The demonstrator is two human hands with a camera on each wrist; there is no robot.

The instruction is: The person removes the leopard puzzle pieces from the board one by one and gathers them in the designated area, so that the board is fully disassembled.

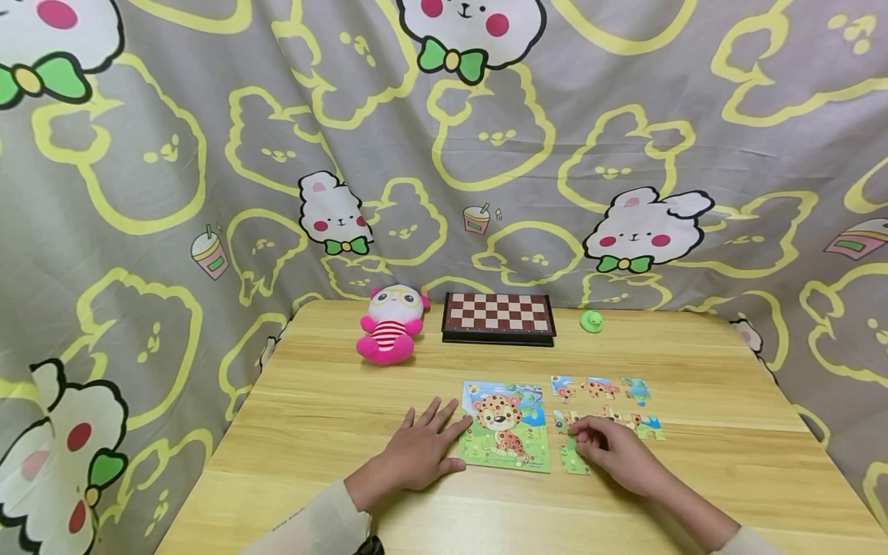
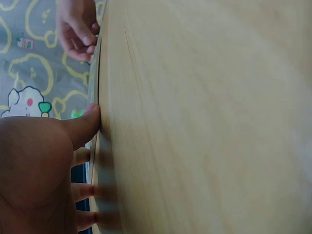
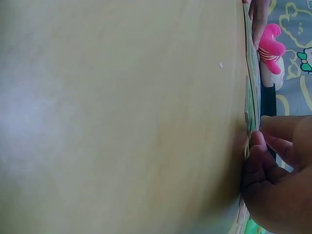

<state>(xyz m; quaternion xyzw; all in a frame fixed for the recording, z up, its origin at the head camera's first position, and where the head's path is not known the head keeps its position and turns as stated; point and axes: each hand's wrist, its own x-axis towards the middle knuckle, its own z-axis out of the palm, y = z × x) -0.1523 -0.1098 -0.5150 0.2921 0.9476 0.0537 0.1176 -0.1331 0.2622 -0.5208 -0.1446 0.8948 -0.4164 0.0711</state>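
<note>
The jigsaw board [image 1: 506,432] lies flat on the table, with a picture of a spotted cub on grass under a blue sky. My left hand [image 1: 423,453] rests at its left edge, fingers spread and fairly straight. In the left wrist view the thumb [image 2: 85,124] reaches down to the tabletop. To the right of the board, my right hand [image 1: 620,455] has curled fingers, its thumb and index fingertips pinching at a green puzzle piece [image 1: 573,462]. Other loose pieces lie in rows above it, among them a sky-blue piece [image 1: 634,389]; the hand partly hides the lower row.
Along the back of the wooden table [image 1: 312,432] sit a pink panda plush toy [image 1: 388,327], a folded chessboard [image 1: 498,316] and a small green duck [image 1: 592,321]. A grey patterned curtain [image 1: 416,154] hangs behind and on both sides.
</note>
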